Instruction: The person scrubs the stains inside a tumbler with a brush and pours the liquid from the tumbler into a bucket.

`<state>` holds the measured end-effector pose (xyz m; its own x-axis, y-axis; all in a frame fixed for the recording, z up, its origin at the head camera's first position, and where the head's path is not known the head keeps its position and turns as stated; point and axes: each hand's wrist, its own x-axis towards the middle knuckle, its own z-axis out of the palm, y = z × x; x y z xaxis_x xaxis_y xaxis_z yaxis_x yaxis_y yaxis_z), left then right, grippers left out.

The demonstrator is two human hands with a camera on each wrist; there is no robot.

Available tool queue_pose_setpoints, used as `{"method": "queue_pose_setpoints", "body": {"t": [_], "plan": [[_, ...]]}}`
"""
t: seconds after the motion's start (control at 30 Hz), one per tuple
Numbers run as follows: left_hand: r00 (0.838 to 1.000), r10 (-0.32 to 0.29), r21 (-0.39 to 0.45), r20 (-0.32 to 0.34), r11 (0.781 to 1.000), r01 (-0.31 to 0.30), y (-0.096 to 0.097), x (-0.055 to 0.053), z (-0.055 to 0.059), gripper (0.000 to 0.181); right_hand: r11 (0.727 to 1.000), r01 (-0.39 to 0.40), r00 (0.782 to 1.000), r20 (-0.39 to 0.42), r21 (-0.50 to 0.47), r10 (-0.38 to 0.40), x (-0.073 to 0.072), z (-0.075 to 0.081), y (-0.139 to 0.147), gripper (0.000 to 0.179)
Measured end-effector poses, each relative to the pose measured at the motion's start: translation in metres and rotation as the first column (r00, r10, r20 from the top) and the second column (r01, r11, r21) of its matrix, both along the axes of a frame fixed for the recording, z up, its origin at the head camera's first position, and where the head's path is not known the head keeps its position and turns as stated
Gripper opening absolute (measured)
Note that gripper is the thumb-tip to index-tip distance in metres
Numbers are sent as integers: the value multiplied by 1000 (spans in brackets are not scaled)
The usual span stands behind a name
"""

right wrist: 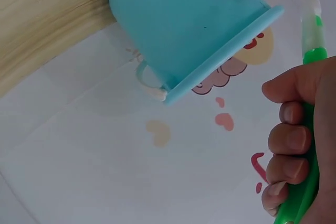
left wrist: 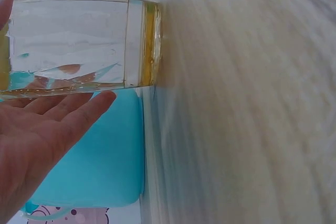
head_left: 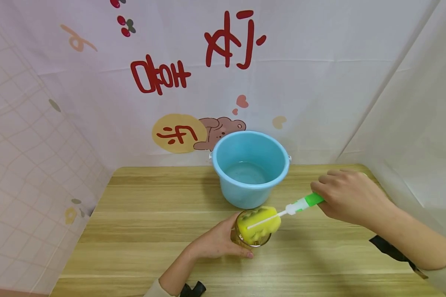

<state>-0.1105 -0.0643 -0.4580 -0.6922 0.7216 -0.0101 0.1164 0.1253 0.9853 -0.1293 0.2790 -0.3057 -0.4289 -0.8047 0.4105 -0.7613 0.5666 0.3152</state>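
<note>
My left hand (head_left: 219,239) grips a clear, amber-tinted drinking glass (left wrist: 79,43), thumb on one side and fingers along the other. The glass stands upright, its base right at the tabletop in the left wrist view. With curled fingers my right hand (head_left: 351,198) holds a sponge bottle brush (right wrist: 310,156) by its green handle. The brush slants down to the left, its yellow sponge head (head_left: 262,225) over the mouth of the glass and overlapping the rim in the head view. Just behind the glass stands a light blue bucket (head_left: 245,194).
A little water (head_left: 245,171) shows in the bottom of the bucket. Both rest on a wood-grain table (head_left: 152,206), enclosed at the back and sides by white printed cloth (head_left: 312,95). The bucket's white handle (right wrist: 152,90) hangs at its side.
</note>
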Motion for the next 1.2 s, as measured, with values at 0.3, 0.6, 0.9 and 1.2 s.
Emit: {"method": "queue_pose_setpoints", "body": {"t": [0.3, 0.6, 0.9, 1.2], "plan": [[1000, -2, 3, 22, 1000, 2, 0, 0, 2, 89, 998, -12, 998, -53, 60, 15, -1, 13, -20, 26], [1000, 3, -9, 12, 1000, -3, -1, 0, 0, 91, 993, -41, 986, -156, 110, 58, 1, 26, -44, 23], [1000, 22, -52, 2, 998, -21, -1, -1, 2, 88, 981, -32, 974, -213, 192, 74, 2, 31, -63, 28], [1000, 1, -33, 23, 999, 0, -1, 0, 4, 84, 959, -26, 965, -244, 283, 98, 6, 30, -77, 33]]}}
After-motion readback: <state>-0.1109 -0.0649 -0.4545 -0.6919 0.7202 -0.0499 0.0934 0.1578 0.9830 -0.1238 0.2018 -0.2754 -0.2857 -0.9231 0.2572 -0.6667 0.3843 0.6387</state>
